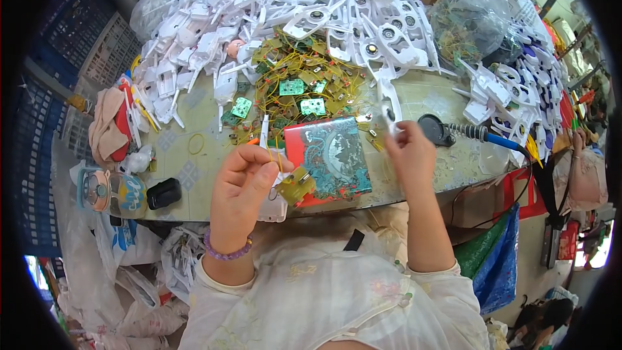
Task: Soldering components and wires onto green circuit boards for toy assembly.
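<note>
My left hand (pixel 241 185), with a purple bead bracelet at the wrist, is closed over a white plastic shell (pixel 273 209). A narrow white end of the shell sticks up past the fingers. Beside the fingertips a small yellow-green circuit board (pixel 297 186) hangs on thin yellow wires. My right hand (pixel 413 155), slightly blurred, pinches the lower end of a white plastic shell half (pixel 389 94) with a dark round part in it. Between the hands lies a red and teal book-like block (pixel 334 155), its top worn and spotted.
Circuit boards with yellow wires (pixel 304 78) form a heap behind the block. White plastic shells (pixel 214 39) pile up at the back. A blue-handled soldering iron (pixel 502 141) rests in its holder at right, beside a black round dish (pixel 435 129). A bottle (pixel 97 188) and black case (pixel 164 193) stand left.
</note>
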A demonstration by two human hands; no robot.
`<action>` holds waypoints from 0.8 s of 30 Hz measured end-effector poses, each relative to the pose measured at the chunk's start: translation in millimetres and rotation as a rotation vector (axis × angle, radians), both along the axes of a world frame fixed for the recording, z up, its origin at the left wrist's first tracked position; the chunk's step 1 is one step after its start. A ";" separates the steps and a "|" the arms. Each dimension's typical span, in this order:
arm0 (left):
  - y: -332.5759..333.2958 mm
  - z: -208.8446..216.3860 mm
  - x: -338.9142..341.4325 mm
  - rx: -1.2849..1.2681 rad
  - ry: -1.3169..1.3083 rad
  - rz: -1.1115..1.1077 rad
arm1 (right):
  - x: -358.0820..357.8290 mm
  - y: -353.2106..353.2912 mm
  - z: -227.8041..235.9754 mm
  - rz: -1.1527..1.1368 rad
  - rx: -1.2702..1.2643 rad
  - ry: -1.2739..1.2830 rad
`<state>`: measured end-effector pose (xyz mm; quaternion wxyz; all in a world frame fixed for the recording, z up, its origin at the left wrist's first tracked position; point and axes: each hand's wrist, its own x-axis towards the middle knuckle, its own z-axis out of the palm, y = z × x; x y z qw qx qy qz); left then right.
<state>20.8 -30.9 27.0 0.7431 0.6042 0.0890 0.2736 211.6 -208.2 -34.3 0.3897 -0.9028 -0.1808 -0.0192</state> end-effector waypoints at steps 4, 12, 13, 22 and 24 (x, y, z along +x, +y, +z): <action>9.1 -3.7 -7.1 -0.019 -0.049 -0.068 | 2.1 -10.6 11.1 0.023 0.810 0.099; 10.4 4.2 -20.0 -0.141 -0.024 -0.062 | 21.8 7.8 48.9 0.326 1.180 0.565; 9.5 4.3 -20.1 -0.105 -0.003 -0.052 | 26.5 15.4 50.5 0.321 1.131 0.606; -7.1 8.3 -12.3 0.094 0.104 -0.042 | 17.8 71.9 46.6 0.551 0.407 -0.060; -4.1 5.5 -11.6 0.122 0.106 -0.025 | -6.5 55.6 58.6 0.550 0.400 -0.453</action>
